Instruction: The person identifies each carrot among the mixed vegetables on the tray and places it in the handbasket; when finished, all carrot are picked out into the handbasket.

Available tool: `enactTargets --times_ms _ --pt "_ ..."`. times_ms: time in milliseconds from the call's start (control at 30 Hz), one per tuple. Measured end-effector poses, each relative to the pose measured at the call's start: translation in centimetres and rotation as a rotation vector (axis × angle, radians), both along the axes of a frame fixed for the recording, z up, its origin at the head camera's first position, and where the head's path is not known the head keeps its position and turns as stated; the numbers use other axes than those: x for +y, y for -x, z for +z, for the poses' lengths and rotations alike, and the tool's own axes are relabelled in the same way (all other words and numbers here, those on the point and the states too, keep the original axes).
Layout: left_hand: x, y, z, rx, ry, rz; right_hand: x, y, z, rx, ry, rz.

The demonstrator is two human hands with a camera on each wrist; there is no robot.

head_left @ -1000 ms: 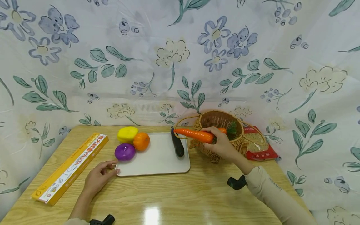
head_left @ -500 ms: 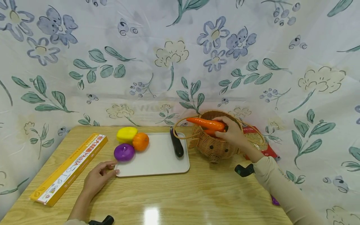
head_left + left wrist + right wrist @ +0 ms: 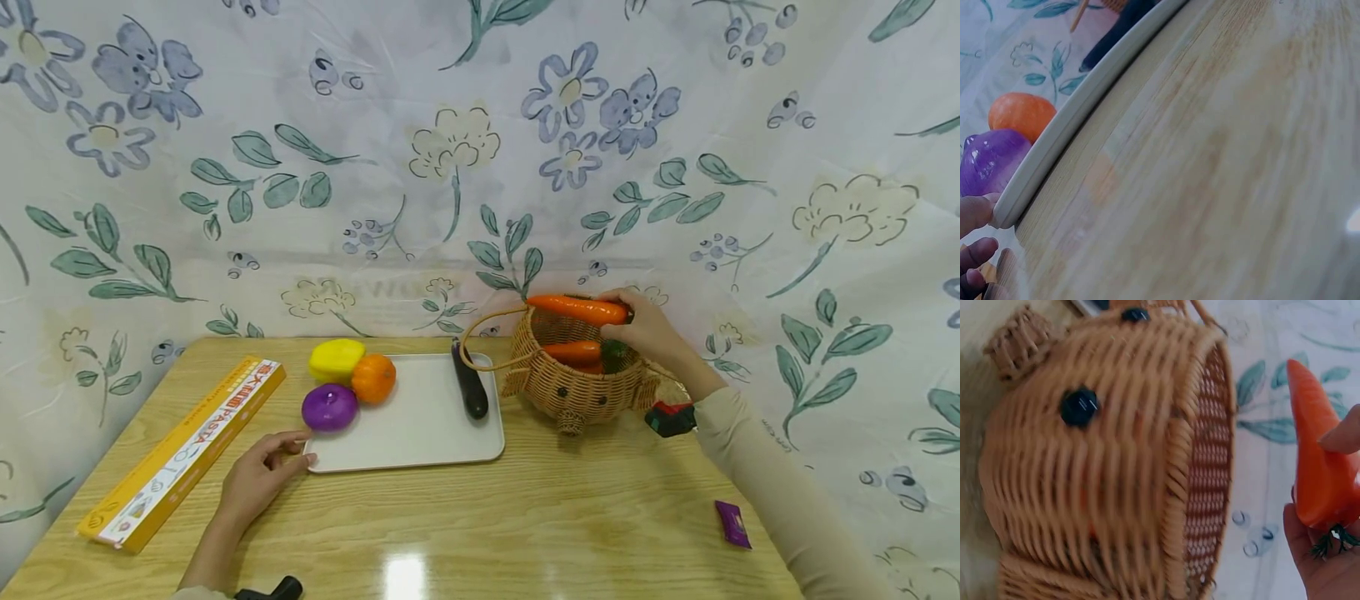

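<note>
My right hand (image 3: pixel 637 321) holds an orange carrot (image 3: pixel 577 309) by its thick end, above the wicker basket's opening. In the right wrist view the carrot (image 3: pixel 1313 444) lies between thumb and fingers, its tip pointing up and a short green stalk at its base. The basket (image 3: pixel 570 392) has an animal face with dark eyes and a snout; inside lies another carrot (image 3: pixel 570 352) with green leaves. My left hand (image 3: pixel 258 475) rests at the near left corner of a white tray (image 3: pixel 420 446), its thumb touching the rim.
On the tray sit a yellow lemon-like fruit (image 3: pixel 336 360), an orange (image 3: pixel 373 377), a purple onion-like vegetable (image 3: pixel 330 407) and a dark eggplant (image 3: pixel 470 383). A yellow pasta box (image 3: pixel 183 454) lies left. A small purple packet (image 3: pixel 732 524) is at the right.
The right hand has carried its carrot right and up, from over the tray's edge and basket front to above the opening. The purple packet has come into view; the left hand stays put.
</note>
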State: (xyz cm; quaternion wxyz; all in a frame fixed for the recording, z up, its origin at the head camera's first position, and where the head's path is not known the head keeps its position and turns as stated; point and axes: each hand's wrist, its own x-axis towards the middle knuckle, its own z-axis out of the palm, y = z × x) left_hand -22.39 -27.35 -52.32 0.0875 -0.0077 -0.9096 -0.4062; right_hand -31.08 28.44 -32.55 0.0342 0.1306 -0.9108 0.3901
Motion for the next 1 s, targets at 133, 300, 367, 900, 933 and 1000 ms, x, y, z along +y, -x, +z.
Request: enactTargets --times_ms 133,300,367,900,933,1000 --pt "0.0 -0.1 0.0 -0.004 0.0 0.003 1.1 1.0 0.7 -0.016 -0.049 0.029" --pt "0.0 -0.1 0.0 -0.004 -0.004 0.003 2.1 2.1 1.2 -0.089 -0.119 0.087" --pt "0.1 0.0 0.0 -0.004 -0.005 0.004 2.3 2.5 1.3 -0.124 -0.139 0.098" --pt "0.1 0.1 0.0 0.004 -0.014 0.002 1.6 5.0 1.3 -0.339 -0.316 0.212" --pt "0.1 0.1 0.0 0.004 -0.014 0.003 1.4 5.2 1.1 -0.355 -0.321 0.222" --pt "0.1 0.1 0.0 0.002 -0.013 0.005 1.1 5.5 1.0 -0.384 -0.32 0.244"
